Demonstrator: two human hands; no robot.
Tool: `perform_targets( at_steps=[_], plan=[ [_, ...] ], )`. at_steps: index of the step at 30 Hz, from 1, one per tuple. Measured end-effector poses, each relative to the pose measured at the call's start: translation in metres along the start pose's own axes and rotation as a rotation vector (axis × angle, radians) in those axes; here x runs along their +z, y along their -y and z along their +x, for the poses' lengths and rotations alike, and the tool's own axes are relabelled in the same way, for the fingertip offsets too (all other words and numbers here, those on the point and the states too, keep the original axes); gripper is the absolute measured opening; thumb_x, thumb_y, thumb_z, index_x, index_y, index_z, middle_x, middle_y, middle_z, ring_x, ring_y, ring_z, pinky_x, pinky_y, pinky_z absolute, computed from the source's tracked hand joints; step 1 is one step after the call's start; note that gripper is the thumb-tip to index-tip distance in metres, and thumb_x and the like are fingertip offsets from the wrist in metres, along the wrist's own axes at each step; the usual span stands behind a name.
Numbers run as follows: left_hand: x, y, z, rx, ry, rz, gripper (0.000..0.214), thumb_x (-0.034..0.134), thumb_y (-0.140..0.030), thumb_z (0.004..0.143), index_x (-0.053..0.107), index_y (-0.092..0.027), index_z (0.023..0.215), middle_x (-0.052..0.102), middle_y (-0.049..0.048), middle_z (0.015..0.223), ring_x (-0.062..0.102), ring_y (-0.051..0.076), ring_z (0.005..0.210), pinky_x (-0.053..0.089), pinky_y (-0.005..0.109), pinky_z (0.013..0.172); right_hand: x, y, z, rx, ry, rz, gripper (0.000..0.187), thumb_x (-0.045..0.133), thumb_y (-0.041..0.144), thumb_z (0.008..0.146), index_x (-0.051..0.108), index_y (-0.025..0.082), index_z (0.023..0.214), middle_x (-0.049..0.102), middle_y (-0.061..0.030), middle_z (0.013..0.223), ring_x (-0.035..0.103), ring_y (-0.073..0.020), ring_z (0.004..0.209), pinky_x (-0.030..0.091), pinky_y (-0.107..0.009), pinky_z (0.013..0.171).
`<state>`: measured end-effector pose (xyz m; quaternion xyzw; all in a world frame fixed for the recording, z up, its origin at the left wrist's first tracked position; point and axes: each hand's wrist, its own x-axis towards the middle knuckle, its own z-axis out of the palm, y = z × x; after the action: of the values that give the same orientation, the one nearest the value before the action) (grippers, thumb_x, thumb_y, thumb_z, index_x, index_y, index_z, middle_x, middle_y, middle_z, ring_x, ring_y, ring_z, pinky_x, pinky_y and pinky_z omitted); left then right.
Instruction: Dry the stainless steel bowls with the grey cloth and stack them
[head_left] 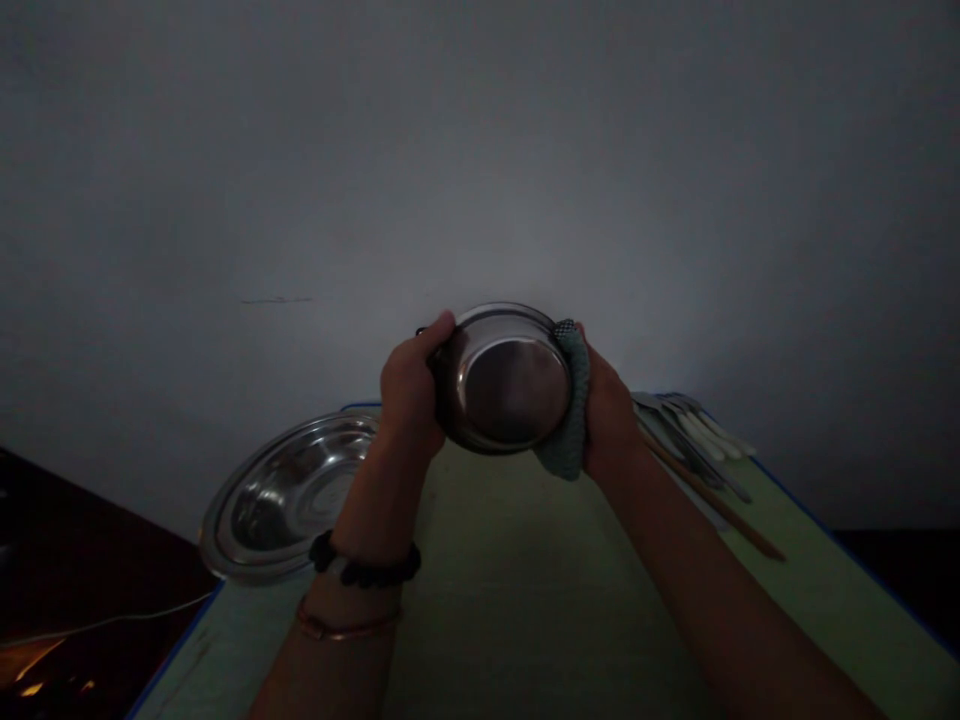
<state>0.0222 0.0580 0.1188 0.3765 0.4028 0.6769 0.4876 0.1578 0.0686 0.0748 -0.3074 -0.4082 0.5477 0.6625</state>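
A shiny metal bowl (516, 392) is held up above the table, its round base turned toward me. My left hand (411, 388) grips its left side, thumb near the rim. On the opposite side, my right hand (606, 410) presses a grey-green cloth (570, 430) against the bowl's wall; the fingers are partly hidden behind the cloth. The inside of the bowl faces away and cannot be seen.
A wide metal basin (255, 500) stands at the table's left edge. Several utensils with white handles (709, 435) and one with a wooden handle (720, 500) lie on the right of the green table (510, 600). A pale wall (480, 150) rises behind.
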Motion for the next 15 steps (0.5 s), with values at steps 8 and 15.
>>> perform_targets(
  at_steps=[8, 15],
  plan=[
    [-0.004, 0.001, 0.007, 0.163, -0.068, 0.173, 0.023, 0.065, -0.035, 0.068, 0.057, -0.018, 0.055, 0.053, -0.0039, 0.053, 0.045, 0.010, 0.049, 0.035, 0.024, 0.050, -0.029, 0.015, 0.025, -0.097, -0.407, 0.227, 0.024, 0.060, 0.044, 0.080, 0.062, 0.020, 0.080, 0.069, 0.0008, 0.085, 0.066, -0.0156, 0.083, 0.056, -0.033, 0.073],
    [-0.008, 0.006, 0.009, 0.180, -0.009, 0.518, 0.042, 0.053, -0.055, 0.076, 0.062, -0.019, 0.057, 0.058, 0.0000, 0.054, 0.048, 0.014, 0.053, 0.036, 0.026, 0.053, -0.005, 0.029, -0.003, -0.485, -0.136, -0.347, 0.042, 0.038, 0.052, 0.090, 0.066, 0.021, 0.095, 0.068, -0.0033, 0.100, 0.062, -0.0203, 0.103, 0.050, -0.043, 0.092]
  ],
)
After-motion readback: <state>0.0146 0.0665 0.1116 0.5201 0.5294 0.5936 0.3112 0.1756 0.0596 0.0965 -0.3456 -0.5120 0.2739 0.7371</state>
